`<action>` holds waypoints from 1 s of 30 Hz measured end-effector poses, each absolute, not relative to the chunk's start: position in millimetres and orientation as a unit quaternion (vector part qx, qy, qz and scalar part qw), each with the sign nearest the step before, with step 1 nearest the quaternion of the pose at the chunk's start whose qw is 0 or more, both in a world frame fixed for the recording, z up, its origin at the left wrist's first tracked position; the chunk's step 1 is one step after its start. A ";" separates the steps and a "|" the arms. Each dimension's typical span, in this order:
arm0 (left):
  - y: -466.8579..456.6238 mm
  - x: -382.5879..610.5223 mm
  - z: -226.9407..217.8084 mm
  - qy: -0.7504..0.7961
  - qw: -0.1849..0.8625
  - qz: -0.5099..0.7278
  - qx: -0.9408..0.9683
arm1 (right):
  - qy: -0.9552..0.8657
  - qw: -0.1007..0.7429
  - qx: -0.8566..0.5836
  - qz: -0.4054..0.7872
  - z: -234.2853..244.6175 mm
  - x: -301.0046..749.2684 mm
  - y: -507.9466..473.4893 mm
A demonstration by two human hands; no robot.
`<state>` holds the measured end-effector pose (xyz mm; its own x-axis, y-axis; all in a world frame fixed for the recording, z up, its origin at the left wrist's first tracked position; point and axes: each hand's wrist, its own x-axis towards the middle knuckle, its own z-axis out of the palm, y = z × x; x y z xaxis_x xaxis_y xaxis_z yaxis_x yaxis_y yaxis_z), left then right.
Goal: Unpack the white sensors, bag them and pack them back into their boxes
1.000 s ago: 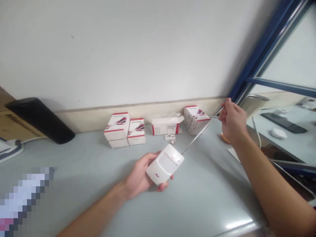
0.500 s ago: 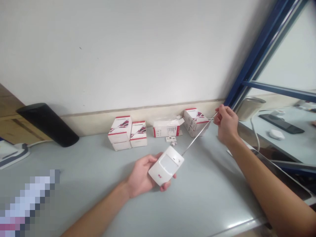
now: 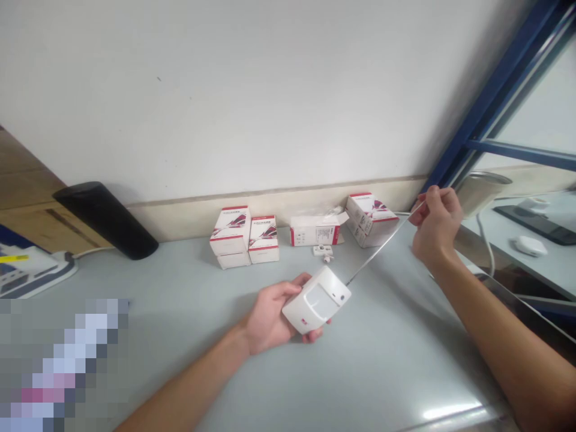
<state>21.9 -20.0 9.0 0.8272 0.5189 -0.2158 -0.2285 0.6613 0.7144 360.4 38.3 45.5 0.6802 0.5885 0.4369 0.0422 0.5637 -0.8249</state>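
Smooth grey-green tabletop (image 3: 193, 300) below the left fingers (image 3: 311, 336), red-and-white cardboard boxes (image 3: 230, 223) at 3 spots beyond them, small white plastic bracket (image 3: 322, 250) between fingers and boxes, long black rounded column (image 3: 108, 222) left of the fingers

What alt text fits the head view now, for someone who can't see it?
The left hand holds a white device over a grey table, while the right hand pinches the far end of a thin silvery rod slanting up from it. Red-and-white boxes stand along the wall behind, with small white parts in front.
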 end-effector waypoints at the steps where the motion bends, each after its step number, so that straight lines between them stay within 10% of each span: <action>1: -20.3 21.9 9.7 0.210 0.889 0.211 0.349 | -0.370 0.803 -0.439 0.161 45.4 359.9 37.6; 30: -17.0 21.6 8.0 0.214 0.892 0.255 0.306 | -0.626 0.573 -0.432 0.305 28.3 273.2 -10.1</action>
